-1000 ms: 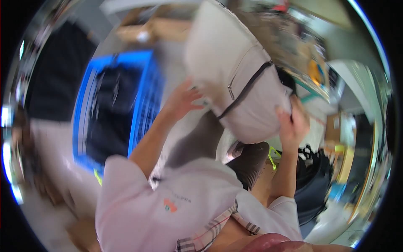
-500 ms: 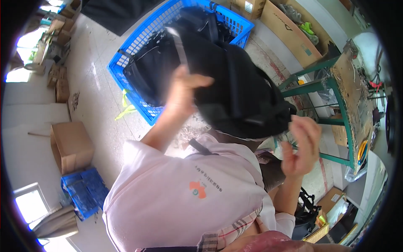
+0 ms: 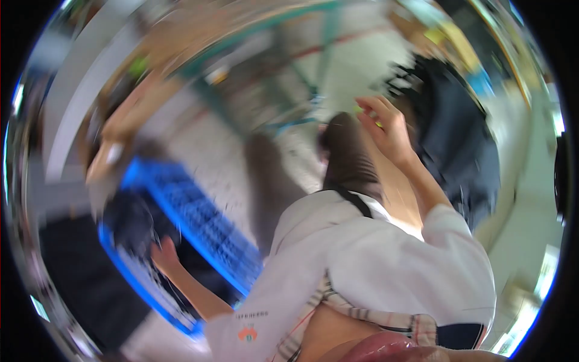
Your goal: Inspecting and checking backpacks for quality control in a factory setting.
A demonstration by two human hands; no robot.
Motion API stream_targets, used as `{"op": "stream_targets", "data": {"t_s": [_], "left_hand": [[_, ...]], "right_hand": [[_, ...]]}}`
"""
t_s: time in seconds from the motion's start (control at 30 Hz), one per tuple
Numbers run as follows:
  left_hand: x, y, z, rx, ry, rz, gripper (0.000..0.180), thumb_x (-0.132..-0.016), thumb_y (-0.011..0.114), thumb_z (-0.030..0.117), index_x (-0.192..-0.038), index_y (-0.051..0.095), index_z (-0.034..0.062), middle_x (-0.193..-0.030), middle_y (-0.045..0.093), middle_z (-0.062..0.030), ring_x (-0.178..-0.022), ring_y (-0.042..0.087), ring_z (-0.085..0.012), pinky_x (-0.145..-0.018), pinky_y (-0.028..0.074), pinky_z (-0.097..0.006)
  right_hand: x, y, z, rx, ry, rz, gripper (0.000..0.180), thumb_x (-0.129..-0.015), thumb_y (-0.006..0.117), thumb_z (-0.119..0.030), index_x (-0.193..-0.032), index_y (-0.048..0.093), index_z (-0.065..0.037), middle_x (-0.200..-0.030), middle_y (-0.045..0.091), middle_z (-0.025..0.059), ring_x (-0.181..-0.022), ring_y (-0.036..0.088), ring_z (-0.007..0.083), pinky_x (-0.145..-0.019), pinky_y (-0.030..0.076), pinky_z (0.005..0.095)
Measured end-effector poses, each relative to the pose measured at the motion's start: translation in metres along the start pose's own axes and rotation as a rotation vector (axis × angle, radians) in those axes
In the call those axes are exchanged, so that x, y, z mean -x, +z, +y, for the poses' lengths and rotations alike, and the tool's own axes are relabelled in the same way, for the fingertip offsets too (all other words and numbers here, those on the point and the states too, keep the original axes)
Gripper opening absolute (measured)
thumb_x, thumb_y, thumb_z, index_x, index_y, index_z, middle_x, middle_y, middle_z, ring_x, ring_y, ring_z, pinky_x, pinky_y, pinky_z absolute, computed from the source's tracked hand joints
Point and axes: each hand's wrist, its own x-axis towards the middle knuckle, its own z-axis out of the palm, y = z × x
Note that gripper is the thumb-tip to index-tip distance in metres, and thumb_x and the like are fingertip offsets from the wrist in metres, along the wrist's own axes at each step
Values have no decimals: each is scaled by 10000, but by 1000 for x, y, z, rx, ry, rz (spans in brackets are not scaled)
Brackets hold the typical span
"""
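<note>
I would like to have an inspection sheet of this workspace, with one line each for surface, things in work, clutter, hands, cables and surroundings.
Surface: pale floor, blurred, with a reddish line.
Things in work: blue basket at left, holding black items; dark heap at right.
Clutter: cardboard box, upper left, blurred.
Hands: left hand at the black items, grip unclear; right hand near the dark heap, fingers curled, grip unclear.
Cables: nothing seen.
Surroundings: green frame at the top, motion-blurred.
</note>
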Motion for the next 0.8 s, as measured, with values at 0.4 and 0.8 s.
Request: {"op": "stream_targets", "data": {"t_s": [0.4,0.8], "left_hand": [[105,280,-165,-1068,-179,-489,429,-717,585,44,-1121,453,-12,-925,502,-90,-804,554,-209,-695,483,-316],[154,366,-180,-1178,-113,-876,388,-763,565,87,-1120,455,-17,-1000,506,-92,-795,551,-150,-647,476,-249]], "right_hand": [[218,-251,142,811,1207,690,320,-767,524,-351,-894,601,-67,-918,592,158,-888,556,305,-735,449,383],[187,-199,188,599,1225,676,724,-585,710,-358,-1115,430,47,-1042,508,230,-1008,485,319,-857,400,363]]}}
